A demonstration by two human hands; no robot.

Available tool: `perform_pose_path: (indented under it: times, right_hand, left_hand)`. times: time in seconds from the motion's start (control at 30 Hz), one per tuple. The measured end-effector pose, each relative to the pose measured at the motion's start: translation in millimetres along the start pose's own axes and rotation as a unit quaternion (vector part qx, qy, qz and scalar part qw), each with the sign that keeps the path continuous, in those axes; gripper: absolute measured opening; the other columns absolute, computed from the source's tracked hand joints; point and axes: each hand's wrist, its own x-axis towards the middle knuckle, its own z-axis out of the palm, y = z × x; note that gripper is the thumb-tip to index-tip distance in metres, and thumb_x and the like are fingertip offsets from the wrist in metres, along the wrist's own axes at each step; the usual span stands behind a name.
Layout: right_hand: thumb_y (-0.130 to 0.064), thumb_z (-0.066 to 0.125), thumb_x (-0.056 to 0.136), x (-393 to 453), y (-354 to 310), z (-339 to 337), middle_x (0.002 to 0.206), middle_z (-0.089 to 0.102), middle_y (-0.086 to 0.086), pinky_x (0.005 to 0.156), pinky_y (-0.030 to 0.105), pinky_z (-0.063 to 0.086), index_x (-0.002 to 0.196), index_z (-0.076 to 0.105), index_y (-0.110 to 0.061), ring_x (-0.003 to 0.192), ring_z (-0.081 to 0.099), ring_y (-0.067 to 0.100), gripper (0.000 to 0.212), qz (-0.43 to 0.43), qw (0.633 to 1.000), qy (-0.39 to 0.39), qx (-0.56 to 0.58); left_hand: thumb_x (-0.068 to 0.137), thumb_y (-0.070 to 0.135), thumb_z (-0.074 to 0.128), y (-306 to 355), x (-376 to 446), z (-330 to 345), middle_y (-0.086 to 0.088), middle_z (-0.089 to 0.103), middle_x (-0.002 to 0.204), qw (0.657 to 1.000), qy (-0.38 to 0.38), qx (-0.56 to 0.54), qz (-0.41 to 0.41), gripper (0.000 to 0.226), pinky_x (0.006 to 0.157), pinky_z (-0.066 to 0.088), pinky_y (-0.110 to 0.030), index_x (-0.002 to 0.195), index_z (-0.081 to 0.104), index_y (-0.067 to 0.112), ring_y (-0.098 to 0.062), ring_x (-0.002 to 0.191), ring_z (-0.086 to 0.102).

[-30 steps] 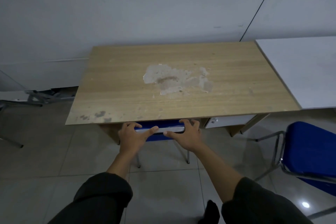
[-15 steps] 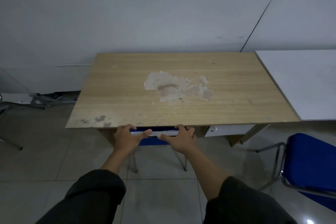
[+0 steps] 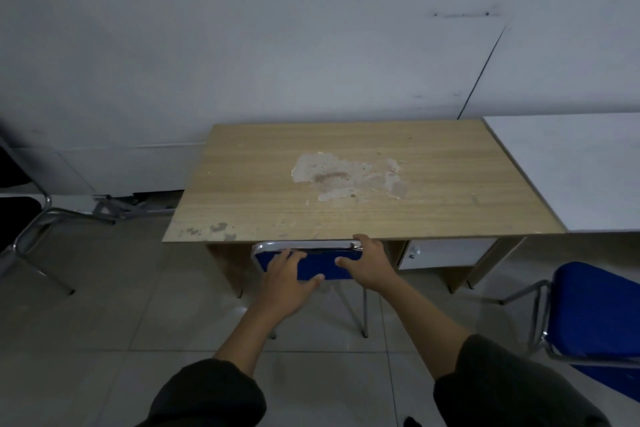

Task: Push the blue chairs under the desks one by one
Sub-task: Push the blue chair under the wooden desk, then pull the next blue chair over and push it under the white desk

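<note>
Left hand (image 3: pixel 289 282) flat, fingers spread on blue chair (image 3: pixel 311 265) backrest; right hand (image 3: pixel 369 265) gripping its chrome rail. Push evenly, straight ahead beneath the wooden desk (image 3: pixel 346 184).

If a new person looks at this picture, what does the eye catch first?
First, the two hands, left hand and right hand, on the backrest of a blue chair at the wooden desk. Next, the pale worn patch mid-desktop, and a second blue chair standing out at right.
</note>
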Motion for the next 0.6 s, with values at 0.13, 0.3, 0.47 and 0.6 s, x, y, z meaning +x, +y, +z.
perform_pose_path:
  times: [0.13,0.3,0.47,0.6]
  right_hand:
    - [-0.039,0.073,0.092,-38.0,1.4,-19.8,0.150,0.043,0.012,0.095,0.037,0.053,0.147,0.046,-0.017,0.123,0.056,0.028,0.066,-0.029,0.999,0.018,0.007]
    - [-0.039,0.072,0.092,-101.5,30.8,-55.2,0.124,0.061,0.000,0.090,0.029,0.047,0.136,0.057,-0.018,0.108,0.057,0.014,0.051,-0.034,0.999,0.031,0.010]
    - [-0.045,0.075,0.090,-161.9,82.3,-108.1,0.116,0.067,-0.001,0.095,0.033,0.056,0.129,0.063,-0.020,0.107,0.064,0.011,0.049,-0.007,0.994,0.042,0.105]
    - [-0.040,0.073,0.093,-220.8,139.6,-171.4,0.118,0.068,0.001,0.084,0.019,0.053,0.131,0.064,-0.018,0.103,0.063,0.004,0.045,0.001,0.979,0.114,0.167]
  left_hand:
    - [0.093,0.059,0.068,32.3,-24.8,-2.5,0.007,0.052,0.152,0.999,-0.022,-0.024,0.040,0.059,0.108,0.048,-0.041,0.143,0.055,0.029,-0.019,0.139,0.049]
    - [0.094,0.051,0.072,84.0,-58.0,12.8,0.007,0.062,0.137,0.992,-0.068,-0.058,0.089,0.046,0.095,0.047,-0.030,0.133,0.063,0.028,-0.013,0.122,0.057]
    - [0.093,0.046,0.075,148.4,-92.1,48.2,0.011,0.066,0.123,0.981,-0.080,-0.124,0.129,0.036,0.094,0.057,-0.036,0.124,0.068,0.030,-0.010,0.111,0.064]
    - [0.094,0.042,0.076,227.8,-115.0,107.3,0.012,0.069,0.118,0.971,-0.100,-0.142,0.166,0.032,0.086,0.054,-0.028,0.122,0.070,0.028,-0.005,0.108,0.065]
